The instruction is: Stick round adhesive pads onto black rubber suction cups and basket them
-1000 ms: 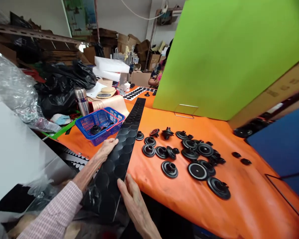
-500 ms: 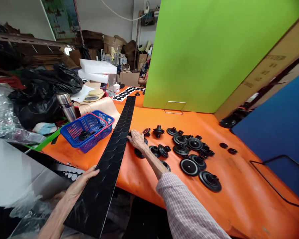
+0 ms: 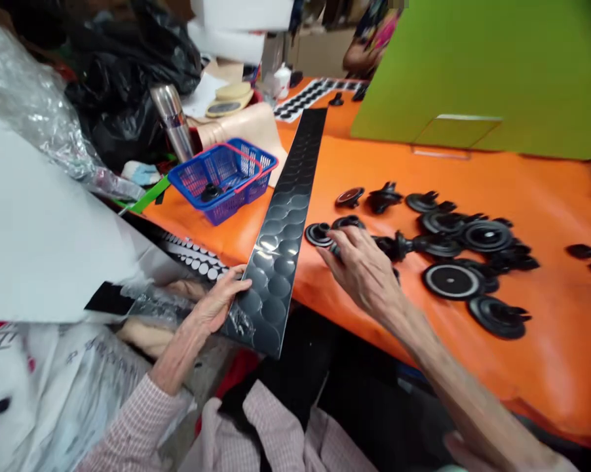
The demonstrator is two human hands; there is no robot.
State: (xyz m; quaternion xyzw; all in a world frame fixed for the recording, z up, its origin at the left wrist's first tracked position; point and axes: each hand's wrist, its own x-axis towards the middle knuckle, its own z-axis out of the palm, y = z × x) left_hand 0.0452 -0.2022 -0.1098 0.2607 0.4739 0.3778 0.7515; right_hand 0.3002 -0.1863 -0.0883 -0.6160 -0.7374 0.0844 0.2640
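A worker's left hand [image 3: 221,300] clasps the near end of a long black strip [image 3: 280,229], fingers pressed together over its edge, at the front of an orange-covered table [image 3: 561,367]. The glossy strip, stamped with rows of circles, runs diagonally up the table toward the far end. The right hand [image 3: 362,272], fingers spread and slightly blurred, reaches across to the right of the strip, its fingertips [image 3: 335,250] among black rubber discs [image 3: 453,280] scattered over the orange cover. (Whether those fingers pinch a disc, the frame cannot tell.) Just left of the strip sits a blue basket [image 3: 221,180] with a red handle, one black part [image 3: 209,192] inside. Behind it stand a steel flask [image 3: 171,121] and black bags [image 3: 128,85], with bubble wrap [image 3: 25,85] further left. A sheet of black dots [image 3: 315,98] lies beyond the strip's far end, near a co-worker's floral sleeve [image 3: 371,39] beside a green board [image 3: 487,72].
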